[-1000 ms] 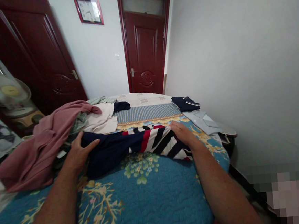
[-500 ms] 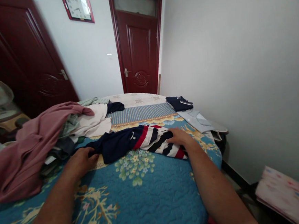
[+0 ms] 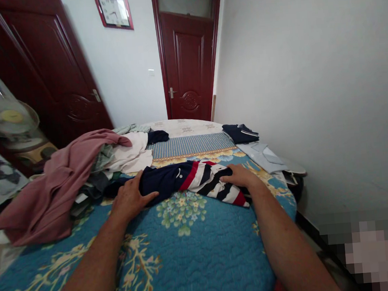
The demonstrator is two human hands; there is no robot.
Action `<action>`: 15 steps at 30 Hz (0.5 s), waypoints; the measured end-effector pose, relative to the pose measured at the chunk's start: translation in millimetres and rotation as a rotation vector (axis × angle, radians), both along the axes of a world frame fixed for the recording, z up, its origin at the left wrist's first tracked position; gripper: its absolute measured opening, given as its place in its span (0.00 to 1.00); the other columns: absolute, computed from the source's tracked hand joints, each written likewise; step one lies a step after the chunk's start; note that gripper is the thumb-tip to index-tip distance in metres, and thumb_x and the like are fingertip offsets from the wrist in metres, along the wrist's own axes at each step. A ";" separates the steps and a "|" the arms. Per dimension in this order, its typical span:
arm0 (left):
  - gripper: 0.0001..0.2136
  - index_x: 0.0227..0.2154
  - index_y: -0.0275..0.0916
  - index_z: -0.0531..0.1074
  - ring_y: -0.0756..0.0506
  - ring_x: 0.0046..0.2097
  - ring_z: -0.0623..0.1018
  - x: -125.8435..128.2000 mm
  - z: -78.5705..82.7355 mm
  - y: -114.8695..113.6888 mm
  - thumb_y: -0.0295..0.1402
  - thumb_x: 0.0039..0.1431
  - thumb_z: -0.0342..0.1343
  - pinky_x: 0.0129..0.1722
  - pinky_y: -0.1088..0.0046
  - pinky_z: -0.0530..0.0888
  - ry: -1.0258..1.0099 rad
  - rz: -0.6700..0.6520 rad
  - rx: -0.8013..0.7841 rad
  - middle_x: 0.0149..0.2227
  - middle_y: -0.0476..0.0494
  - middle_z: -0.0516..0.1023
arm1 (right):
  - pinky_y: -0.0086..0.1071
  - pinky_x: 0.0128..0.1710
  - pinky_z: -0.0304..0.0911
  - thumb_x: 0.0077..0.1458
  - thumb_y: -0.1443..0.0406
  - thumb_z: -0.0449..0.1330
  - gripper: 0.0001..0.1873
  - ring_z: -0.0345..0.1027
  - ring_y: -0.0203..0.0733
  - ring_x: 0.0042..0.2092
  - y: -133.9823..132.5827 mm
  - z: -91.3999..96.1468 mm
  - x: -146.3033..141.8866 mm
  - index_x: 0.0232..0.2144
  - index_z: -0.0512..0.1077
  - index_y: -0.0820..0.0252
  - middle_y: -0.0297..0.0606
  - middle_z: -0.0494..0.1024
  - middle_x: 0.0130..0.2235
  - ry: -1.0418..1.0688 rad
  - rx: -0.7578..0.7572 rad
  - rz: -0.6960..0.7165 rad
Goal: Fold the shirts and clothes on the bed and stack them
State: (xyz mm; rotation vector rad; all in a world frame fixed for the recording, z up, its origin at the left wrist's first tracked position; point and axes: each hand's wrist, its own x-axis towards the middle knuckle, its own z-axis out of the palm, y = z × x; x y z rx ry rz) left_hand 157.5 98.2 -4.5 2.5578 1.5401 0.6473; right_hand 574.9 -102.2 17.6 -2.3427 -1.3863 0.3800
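Observation:
A polo shirt [image 3: 161,181], navy at one end with red, white and black stripes at the other, lies folded lengthwise across the bed. My left hand [image 3: 132,197] rests on its navy end, thumb spread away from the fingers. On the striped end lies my right hand [image 3: 245,176], thumb and fingers apart on the cloth. Part of the navy end is hidden behind my left hand. Beneath the shirt is a blue quilted bedspread [image 3: 202,252] with a flower print.
Left of the shirt is a heap of loose clothes with a dusty pink garment [image 3: 62,182] and a white one [image 3: 134,157]. At the far right edge lie a folded navy shirt [image 3: 242,133] and a folded pale grey shirt [image 3: 262,157]. A fan [image 3: 12,117] stands left.
My left hand has moved right and forward onto the navy part of the shirt, its thumb now spread. My right hand stays on the stripes. The view has turned slightly left.

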 end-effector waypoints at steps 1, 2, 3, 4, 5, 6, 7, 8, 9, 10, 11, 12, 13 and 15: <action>0.47 0.73 0.37 0.58 0.27 0.62 0.74 3.7 -3.2 -0.4 0.58 0.56 0.62 0.62 0.51 0.70 0.048 0.021 -0.015 0.62 0.25 0.73 | 0.49 0.61 0.64 0.51 0.45 0.72 0.42 0.72 0.60 0.59 -1.2 2.4 -1.0 0.62 0.74 0.60 0.54 0.78 0.59 0.037 -0.021 0.060; 0.46 0.72 0.35 0.59 0.26 0.61 0.75 6.3 -6.2 0.4 0.58 0.58 0.60 0.61 0.51 0.71 0.078 0.043 -0.019 0.61 0.24 0.74 | 0.48 0.60 0.65 0.51 0.45 0.73 0.41 0.73 0.59 0.57 -2.3 4.9 -2.5 0.61 0.75 0.59 0.52 0.79 0.58 0.073 -0.033 0.126; 0.42 0.71 0.33 0.62 0.27 0.59 0.76 7.7 -8.8 2.2 0.56 0.61 0.58 0.60 0.52 0.72 0.095 0.052 -0.019 0.59 0.24 0.75 | 0.46 0.60 0.65 0.50 0.46 0.73 0.40 0.74 0.57 0.56 -3.3 7.2 -4.6 0.61 0.75 0.57 0.50 0.80 0.57 0.105 -0.037 0.192; 0.37 0.68 0.32 0.65 0.28 0.58 0.77 8.2 -10.7 4.7 0.53 0.64 0.56 0.59 0.54 0.72 0.104 0.045 -0.021 0.58 0.24 0.76 | 0.45 0.59 0.66 0.49 0.48 0.74 0.39 0.74 0.56 0.56 -3.9 9.2 -7.5 0.60 0.76 0.56 0.49 0.80 0.57 0.128 -0.041 0.245; 0.32 0.65 0.32 0.69 0.29 0.57 0.78 8.2 -12.0 7.3 0.50 0.66 0.54 0.59 0.55 0.73 0.114 0.027 -0.026 0.56 0.25 0.78 | 0.44 0.58 0.66 0.47 0.51 0.76 0.39 0.75 0.56 0.55 -4.0 10.9 -11.0 0.60 0.76 0.56 0.48 0.81 0.56 0.137 -0.050 0.276; 0.28 0.61 0.32 0.72 0.30 0.56 0.79 7.8 -12.5 9.4 0.47 0.68 0.51 0.58 0.56 0.73 0.127 0.010 -0.030 0.54 0.27 0.79 | 0.44 0.57 0.67 0.46 0.55 0.76 0.38 0.75 0.55 0.54 -3.5 12.2 -15.1 0.60 0.76 0.55 0.47 0.81 0.56 0.129 -0.064 0.286; 0.24 0.58 0.34 0.75 0.31 0.55 0.80 7.3 -12.1 10.6 0.44 0.69 0.49 0.57 0.57 0.74 0.138 0.003 -0.029 0.52 0.28 0.80 | 0.43 0.56 0.67 0.45 0.59 0.76 0.37 0.75 0.55 0.53 -2.7 13.2 -19.4 0.58 0.77 0.55 0.46 0.82 0.55 0.109 -0.084 0.283; 0.21 0.55 0.35 0.77 0.32 0.53 0.80 6.9 -10.8 10.5 0.42 0.70 0.48 0.56 0.58 0.74 0.144 0.010 -0.023 0.51 0.29 0.81 | 0.43 0.54 0.67 0.44 0.63 0.75 0.33 0.76 0.55 0.51 -1.6 13.9 -23.7 0.55 0.79 0.55 0.46 0.82 0.53 0.082 -0.103 0.279; 0.20 0.53 0.35 0.78 0.32 0.53 0.80 6.5 -8.4 9.0 0.39 0.69 0.47 0.56 0.58 0.74 0.139 0.022 -0.015 0.49 0.29 0.81 | 0.42 0.53 0.67 0.44 0.66 0.73 0.29 0.76 0.54 0.49 -0.8 14.5 -27.6 0.51 0.81 0.56 0.46 0.83 0.51 0.056 -0.115 0.283; 0.18 0.50 0.36 0.79 0.32 0.52 0.80 6.0 -5.1 6.3 0.37 0.69 0.47 0.56 0.58 0.74 0.119 0.035 -0.010 0.48 0.30 0.81 | 0.41 0.52 0.67 0.44 0.68 0.70 0.24 0.76 0.53 0.48 -0.3 14.8 -30.6 0.47 0.82 0.56 0.46 0.84 0.49 0.039 -0.111 0.302; 0.16 0.47 0.37 0.79 0.33 0.52 0.80 5.3 -0.9 2.8 0.36 0.68 0.48 0.56 0.58 0.74 0.076 0.044 -0.015 0.47 0.31 0.81 | 0.40 0.51 0.67 0.45 0.68 0.68 0.19 0.76 0.52 0.47 -0.2 14.9 -32.2 0.43 0.82 0.56 0.45 0.84 0.47 0.040 -0.085 0.339; 0.14 0.43 0.38 0.79 0.33 0.52 0.80 4.1 4.0 -0.7 0.35 0.67 0.49 0.56 0.58 0.73 0.005 0.046 -0.038 0.46 0.32 0.81 | 0.40 0.50 0.67 0.46 0.68 0.66 0.14 0.76 0.51 0.46 -0.2 14.6 -32.2 0.39 0.82 0.56 0.44 0.84 0.44 0.061 -0.043 0.376; 0.12 0.39 0.39 0.79 0.34 0.52 0.80 2.2 9.6 -3.7 0.35 0.65 0.50 0.57 0.58 0.73 -0.095 0.053 -0.070 0.44 0.33 0.81 | 0.39 0.49 0.67 0.48 0.66 0.65 0.11 0.76 0.51 0.45 0.1 13.9 -30.5 0.37 0.82 0.56 0.43 0.85 0.43 0.105 0.022 0.399; 0.09 0.33 0.40 0.76 0.36 0.49 0.80 -5.1 21.6 -7.2 0.35 0.63 0.52 0.55 0.59 0.74 -0.334 0.085 -0.153 0.39 0.36 0.80 | 0.40 0.45 0.68 0.53 0.60 0.61 0.11 0.76 0.51 0.43 3.2 11.4 -23.9 0.36 0.81 0.55 0.41 0.84 0.41 0.229 0.173 0.327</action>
